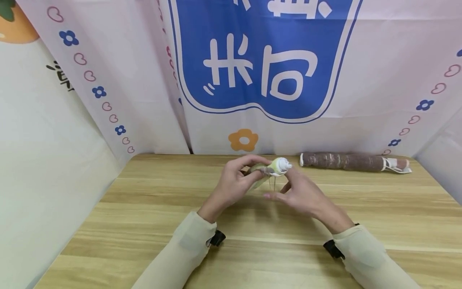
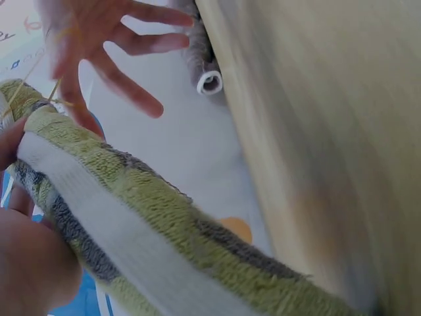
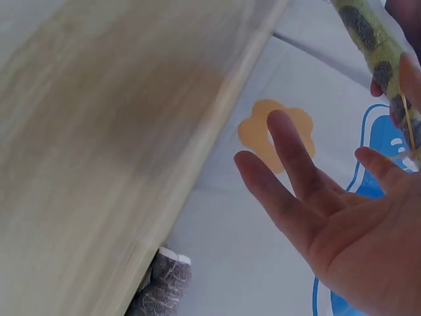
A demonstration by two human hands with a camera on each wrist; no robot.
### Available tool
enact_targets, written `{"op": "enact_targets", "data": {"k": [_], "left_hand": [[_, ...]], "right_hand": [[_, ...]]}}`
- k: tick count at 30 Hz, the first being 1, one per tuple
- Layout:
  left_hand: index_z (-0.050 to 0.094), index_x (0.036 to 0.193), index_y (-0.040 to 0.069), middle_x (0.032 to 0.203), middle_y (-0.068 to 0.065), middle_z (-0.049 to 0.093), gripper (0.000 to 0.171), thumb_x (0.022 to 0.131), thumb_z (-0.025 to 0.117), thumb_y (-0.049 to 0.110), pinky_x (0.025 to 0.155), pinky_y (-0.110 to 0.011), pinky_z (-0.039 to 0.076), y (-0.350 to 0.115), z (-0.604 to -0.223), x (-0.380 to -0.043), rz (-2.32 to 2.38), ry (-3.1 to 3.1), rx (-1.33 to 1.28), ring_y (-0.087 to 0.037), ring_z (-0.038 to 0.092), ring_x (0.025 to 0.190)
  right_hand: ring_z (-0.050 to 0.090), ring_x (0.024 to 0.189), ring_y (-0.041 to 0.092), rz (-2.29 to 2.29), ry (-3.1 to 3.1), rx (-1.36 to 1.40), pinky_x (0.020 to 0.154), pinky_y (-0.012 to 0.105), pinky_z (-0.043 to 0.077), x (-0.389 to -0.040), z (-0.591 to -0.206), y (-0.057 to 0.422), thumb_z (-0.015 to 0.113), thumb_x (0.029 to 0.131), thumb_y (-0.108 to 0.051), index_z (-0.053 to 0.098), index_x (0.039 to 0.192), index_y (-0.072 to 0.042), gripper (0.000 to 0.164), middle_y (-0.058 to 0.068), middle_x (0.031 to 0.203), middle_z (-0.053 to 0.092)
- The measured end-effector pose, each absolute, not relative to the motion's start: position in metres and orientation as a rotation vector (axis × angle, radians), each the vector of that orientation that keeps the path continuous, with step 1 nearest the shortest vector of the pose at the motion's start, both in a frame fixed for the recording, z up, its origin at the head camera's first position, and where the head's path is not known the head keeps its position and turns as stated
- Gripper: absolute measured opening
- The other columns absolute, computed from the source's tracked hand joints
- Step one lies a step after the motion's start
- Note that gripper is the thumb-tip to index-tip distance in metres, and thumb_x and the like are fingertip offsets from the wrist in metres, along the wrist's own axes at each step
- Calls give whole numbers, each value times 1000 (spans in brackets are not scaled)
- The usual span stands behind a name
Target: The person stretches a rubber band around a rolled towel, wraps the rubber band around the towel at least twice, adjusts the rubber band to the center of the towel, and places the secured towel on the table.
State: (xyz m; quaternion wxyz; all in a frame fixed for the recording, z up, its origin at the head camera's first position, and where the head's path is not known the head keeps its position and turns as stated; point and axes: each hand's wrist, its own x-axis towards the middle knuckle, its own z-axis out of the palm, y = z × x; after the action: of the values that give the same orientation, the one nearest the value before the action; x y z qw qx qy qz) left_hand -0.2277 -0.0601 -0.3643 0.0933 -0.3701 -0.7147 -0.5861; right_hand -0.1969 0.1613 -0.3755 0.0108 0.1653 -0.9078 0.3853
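Observation:
My left hand (image 1: 232, 182) grips a rolled towel (image 1: 279, 165), green with dark grey patches and a white band, its spiral end facing up toward the head camera. In the left wrist view the roll (image 2: 164, 217) stretches diagonally across the frame, with the fingers wrapped around its upper part. A thin yellowish rubber band (image 1: 274, 184) is stretched between the roll's end and my right hand (image 1: 304, 194). That hand has its fingers spread, seen in the right wrist view, with the band (image 3: 407, 122) looped over thumb and finger beside the towel.
A second rolled towel (image 1: 341, 161), brown with white ends, lies at the back right of the wooden table (image 1: 151, 224). Behind the table's far edge hangs a printed curtain (image 1: 379, 72) with a blue panel and an orange flower.

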Motion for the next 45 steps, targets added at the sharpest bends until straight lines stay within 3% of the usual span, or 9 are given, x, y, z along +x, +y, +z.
{"op": "enact_targets", "data": {"k": [7,13,17,24,30,35,40,43,45], "left_hand": [[76,124,3,120,-6,75,26,98,74,-1,79,-35,57,-60,-363,-231,-1778,-2115,-981,-19,63,95],[74,125,-2,121,-12,75,29,96,74,-4,83,-37,56,-61,-362,-231,-1860,-2093,-902,-20,65,96],[72,128,-2,124,-12,74,31,97,73,-4,85,-35,56,-61,-360,-230,-1918,-2096,-870,-21,66,101],[72,127,-3,126,-12,74,31,96,73,-7,85,-36,60,-60,-359,-231,-1924,-2093,-929,-20,69,104],[74,123,-3,122,-12,75,29,95,74,-8,85,-33,61,-63,-361,-234,-1886,-2105,-938,-20,70,106],[74,124,-1,120,-10,75,27,97,74,-5,84,-33,60,-66,-364,-239,-1881,-2113,-883,-20,69,104],[74,124,0,117,-10,75,28,97,74,-4,83,-32,56,-69,-365,-241,-1871,-2131,-831,-22,68,101],[75,124,1,117,-9,76,27,96,75,-2,82,-31,54,-68,-365,-240,-1883,-2166,-813,-25,68,102],[75,123,1,117,-8,76,27,96,76,-2,80,-31,53,-67,-364,-240,-1881,-2185,-811,-27,68,102]], "right_hand": [[69,87,22,1284,-2747,564,73,39,58,-194,-374,159,61,107,-47,56,151,-12,56,14,138,66],[74,83,26,1447,-2593,566,78,48,60,-191,-377,161,48,114,-33,70,131,-7,38,15,127,71],[74,77,30,1591,-2523,458,81,53,60,-193,-377,162,47,115,-34,77,111,0,45,14,110,75],[75,72,30,1518,-2675,78,72,41,54,-198,-376,168,59,103,-64,80,77,-7,66,8,83,77],[69,68,22,1449,-2791,-4,73,34,50,-203,-378,177,60,107,-50,71,59,-9,64,3,65,71],[71,69,24,1445,-2895,77,74,36,54,-207,-380,183,66,104,-52,76,68,-8,57,6,72,75],[66,77,18,1275,-2841,476,69,34,55,-206,-377,181,77,99,-35,85,93,-10,27,0,88,74],[57,76,13,1076,-2724,677,65,31,50,-203,-373,179,85,92,-23,86,92,-14,9,-5,86,65],[54,72,10,952,-2644,772,62,30,47,-202,-373,178,90,85,-21,87,89,-17,6,-8,85,61]]}}
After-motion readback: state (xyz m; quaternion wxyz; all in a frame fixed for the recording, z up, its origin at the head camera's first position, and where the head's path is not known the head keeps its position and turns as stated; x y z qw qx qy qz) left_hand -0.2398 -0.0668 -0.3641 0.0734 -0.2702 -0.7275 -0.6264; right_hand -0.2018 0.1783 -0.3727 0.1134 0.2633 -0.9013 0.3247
